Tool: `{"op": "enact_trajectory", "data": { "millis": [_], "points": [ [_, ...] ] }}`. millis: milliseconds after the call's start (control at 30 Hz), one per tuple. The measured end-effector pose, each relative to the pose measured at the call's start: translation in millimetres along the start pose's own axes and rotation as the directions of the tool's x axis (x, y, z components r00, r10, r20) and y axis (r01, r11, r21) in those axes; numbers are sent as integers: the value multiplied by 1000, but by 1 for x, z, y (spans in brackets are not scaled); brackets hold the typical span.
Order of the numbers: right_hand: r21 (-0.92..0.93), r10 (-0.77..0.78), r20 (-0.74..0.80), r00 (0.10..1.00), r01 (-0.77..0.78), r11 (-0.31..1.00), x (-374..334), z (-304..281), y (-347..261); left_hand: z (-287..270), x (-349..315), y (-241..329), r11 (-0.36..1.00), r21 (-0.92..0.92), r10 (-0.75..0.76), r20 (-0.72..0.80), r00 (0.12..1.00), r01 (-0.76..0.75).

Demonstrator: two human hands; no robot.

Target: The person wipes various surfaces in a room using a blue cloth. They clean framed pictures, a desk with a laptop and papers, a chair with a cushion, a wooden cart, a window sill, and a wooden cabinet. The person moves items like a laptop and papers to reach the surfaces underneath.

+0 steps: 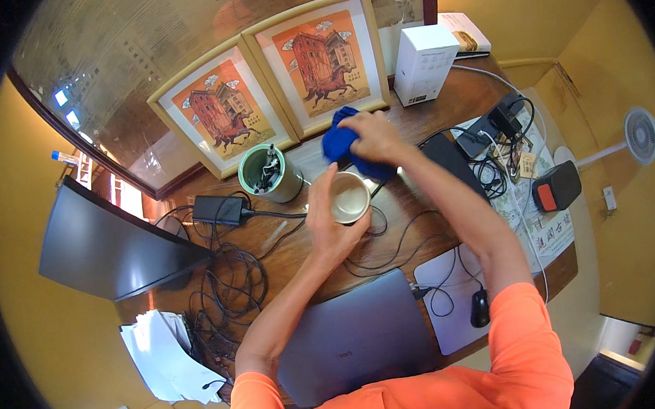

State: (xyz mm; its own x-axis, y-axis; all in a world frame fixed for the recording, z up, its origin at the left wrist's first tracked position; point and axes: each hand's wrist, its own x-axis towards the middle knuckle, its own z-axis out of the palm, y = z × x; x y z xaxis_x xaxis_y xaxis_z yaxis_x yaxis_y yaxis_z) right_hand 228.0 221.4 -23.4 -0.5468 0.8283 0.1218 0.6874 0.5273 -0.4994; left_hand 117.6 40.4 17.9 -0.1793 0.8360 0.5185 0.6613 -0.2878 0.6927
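Note:
My left hand [329, 218] is wrapped round a small pale cup [351, 200], its open top facing up toward me. Slightly farther off and to the right, my right hand [377, 136] grips a bunched blue cloth [341, 138]. Part of that cloth spreads over the table in front of the two framed pictures. Just left of the cup stands a light green pen holder [289, 183] with several dark items in it. Fingers on the cup's far side are partly hidden.
Two framed prints [319, 62] lean at the back beside a white box [425, 62]. A closed laptop [351, 338] lies near me, with a mouse [480, 309] to its right. Tangled cables [231, 281], a power adapter [219, 209] and a monitor [112, 244] fill the left side.

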Motion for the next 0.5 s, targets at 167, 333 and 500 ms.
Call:
{"op": "enact_trajectory", "data": {
  "millis": [167,333,500],
  "points": [
    [-119,-132,56,990,138,983,-9,12,-7,-13,10,-8,997,45,-70,1,998,69],
    [-59,34,21,999,-32,998,-19,-15,16,11,35,-23,997,22,-78,-51,996,79],
    [157,98,-283,954,-55,986,-24,-68,12,36,61,-40,1000,24,-9,-109,994,12]
  ]
}}
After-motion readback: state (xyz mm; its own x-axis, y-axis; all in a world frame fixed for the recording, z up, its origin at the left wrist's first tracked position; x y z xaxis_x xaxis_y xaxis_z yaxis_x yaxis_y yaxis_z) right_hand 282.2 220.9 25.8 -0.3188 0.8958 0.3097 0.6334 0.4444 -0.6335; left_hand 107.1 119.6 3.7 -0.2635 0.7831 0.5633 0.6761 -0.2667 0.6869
